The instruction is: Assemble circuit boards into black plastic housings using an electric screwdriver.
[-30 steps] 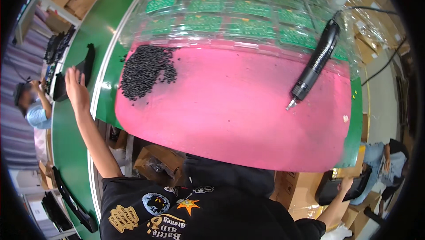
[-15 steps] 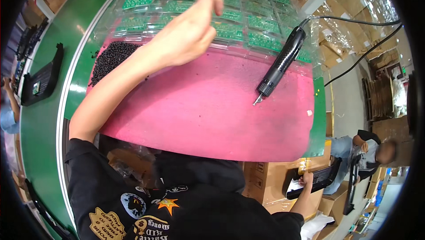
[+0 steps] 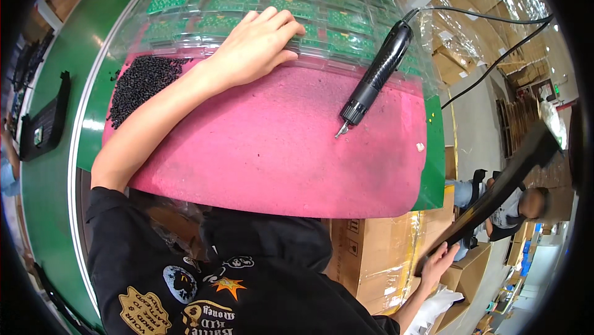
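- So the left hand (image 3: pixel 257 44) has come all the way across: a second ago it was stretched out to the far left over the green belt, half a second ago it was mid-air over the mat, and now it's planted palm-down on the clear plastic trays (image 3: pixel 322 19) of small green circuit boards. Fingers are spread and relaxed on the plastic, not clamped round anything yet.
- That reads to me like the work has moved from the belt side to the trays, probably to slide or lift the top one, though that's just my guess.
- The trays sit right under and beyond that hand's fingertips, at the far edge of the pink mat (image 3: pixel 266 149).
- The heap of small black screws (image 3: pixel 139 81) lies just to the left of the forearm, untouched.
- The electric screwdriver (image 3: pixel 374 75) lies a bit to the right of the hand, tip pointing back toward the body, nobody holding it.
- The right hand (image 3: pixel 439 261) is down low by the cardboard boxes (image 3: pixel 371 254), closed round the end of a long black panel (image 3: pixel 495 186). It's at the fisheye rim, so I can't swear how firm that grip is.
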Action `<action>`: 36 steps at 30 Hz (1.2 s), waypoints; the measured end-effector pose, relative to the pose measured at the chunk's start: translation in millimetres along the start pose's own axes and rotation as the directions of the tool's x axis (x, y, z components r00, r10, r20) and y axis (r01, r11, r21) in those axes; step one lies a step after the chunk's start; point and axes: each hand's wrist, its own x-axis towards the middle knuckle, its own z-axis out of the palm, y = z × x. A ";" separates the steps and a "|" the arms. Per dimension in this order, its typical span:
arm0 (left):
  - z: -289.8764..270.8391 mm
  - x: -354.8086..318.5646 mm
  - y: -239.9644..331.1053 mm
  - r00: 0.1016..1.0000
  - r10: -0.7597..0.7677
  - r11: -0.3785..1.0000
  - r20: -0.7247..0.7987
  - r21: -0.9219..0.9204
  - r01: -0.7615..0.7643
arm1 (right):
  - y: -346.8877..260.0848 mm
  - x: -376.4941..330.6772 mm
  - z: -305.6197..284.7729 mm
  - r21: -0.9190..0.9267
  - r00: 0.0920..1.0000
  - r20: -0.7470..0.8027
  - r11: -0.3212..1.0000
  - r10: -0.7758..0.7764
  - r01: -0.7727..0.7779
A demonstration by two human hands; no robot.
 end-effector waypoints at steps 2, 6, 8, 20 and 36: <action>-0.5 -5.8 0.7 1.000 -0.005 1.000 0.003 0.020 0.005 | -2.3 4.0 -3.1 0.228 0.988 -0.124 0.967 -0.088 0.115; -5.9 -13.7 0.2 0.999 -0.030 1.000 0.029 0.002 0.030 | -57.8 9.6 -21.6 0.047 0.809 -0.066 0.808 -0.584 0.587; -9.9 -13.8 -5.9 0.998 -0.062 0.990 0.014 -0.124 0.063 | -84.2 17.3 -27.5 -0.033 0.618 0.003 0.617 -0.786 0.786; -52.4 -34.6 30.3 0.831 0.145 0.861 0.536 -0.483 0.161 | -267.1 72.2 -23.5 0.370 0.273 0.314 0.382 -0.909 0.847; -45.8 -56.6 19.4 0.935 0.286 0.880 0.211 -0.444 -0.169 | -614.4 190.9 201.7 0.045 0.438 0.085 0.443 -0.895 0.895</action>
